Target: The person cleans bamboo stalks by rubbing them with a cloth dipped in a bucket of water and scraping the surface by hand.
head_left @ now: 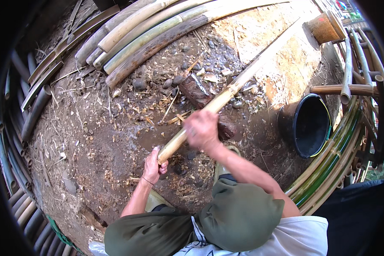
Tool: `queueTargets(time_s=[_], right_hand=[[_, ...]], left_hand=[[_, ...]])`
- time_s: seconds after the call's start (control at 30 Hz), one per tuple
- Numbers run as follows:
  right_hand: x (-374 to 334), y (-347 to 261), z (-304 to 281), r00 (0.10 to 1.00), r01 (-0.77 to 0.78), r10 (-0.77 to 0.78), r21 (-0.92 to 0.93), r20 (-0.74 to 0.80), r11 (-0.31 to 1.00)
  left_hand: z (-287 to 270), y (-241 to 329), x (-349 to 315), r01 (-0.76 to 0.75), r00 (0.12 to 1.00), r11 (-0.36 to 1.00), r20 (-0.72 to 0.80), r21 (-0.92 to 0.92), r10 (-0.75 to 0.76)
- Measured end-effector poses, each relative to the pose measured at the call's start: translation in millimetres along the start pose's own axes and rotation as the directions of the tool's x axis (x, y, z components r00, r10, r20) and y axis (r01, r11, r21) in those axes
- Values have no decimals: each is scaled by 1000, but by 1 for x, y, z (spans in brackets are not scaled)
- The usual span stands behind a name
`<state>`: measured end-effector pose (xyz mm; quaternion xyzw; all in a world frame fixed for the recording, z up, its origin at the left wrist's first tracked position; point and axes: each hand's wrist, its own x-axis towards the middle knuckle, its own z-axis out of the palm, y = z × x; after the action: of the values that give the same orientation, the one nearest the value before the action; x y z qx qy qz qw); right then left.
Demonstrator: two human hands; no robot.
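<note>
the ground (pixel 98 162) is brown dirt strewn with stones and pale chips. nearest me are my knees (pixel 243 213), in dark green cloth. my left grip (pixel 151 166) is clamped around the near end of a pale bamboo pole (pixel 243 81). just ahead, my right grip (pixel 201 129) lies over the pole, blurred, so i cannot tell whether its fingers close around it. the pole slants away to my right, passing over a dark log (pixel 193 89). a black bucket (pixel 287 126) sits to the right, near some green and tan bamboo (pixel 328 166). farther off, more poles (pixel 158 40) lie side by side.
</note>
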<state>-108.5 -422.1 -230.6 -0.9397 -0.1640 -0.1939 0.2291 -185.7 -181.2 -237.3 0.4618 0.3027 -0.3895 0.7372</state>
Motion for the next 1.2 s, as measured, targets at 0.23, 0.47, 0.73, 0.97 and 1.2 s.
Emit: queueTargets(time_s=[0.23,0.47,0.73,0.97,1.2], right_hand=[[25,85,-27,1000,-16,10,-285,-22,958],[18,19,0,998,61,-62,-47,-31,997],[68,168,-69,919,-385,389,-75,54,920],[35,205,-195,467,-365,828,920,312,-141],[-81,330,-363,201,-700,970,712,134,47]], left_hand=[[1,5,-19,-492,782,513,99,703,615],[-13,8,-36,-499,753,374,178,782,634],[-32,22,-52,-350,928,650,157,675,337],[-96,60,-105,-262,924,107,217,959,314],[-54,90,-2,-307,948,482,217,821,235]])
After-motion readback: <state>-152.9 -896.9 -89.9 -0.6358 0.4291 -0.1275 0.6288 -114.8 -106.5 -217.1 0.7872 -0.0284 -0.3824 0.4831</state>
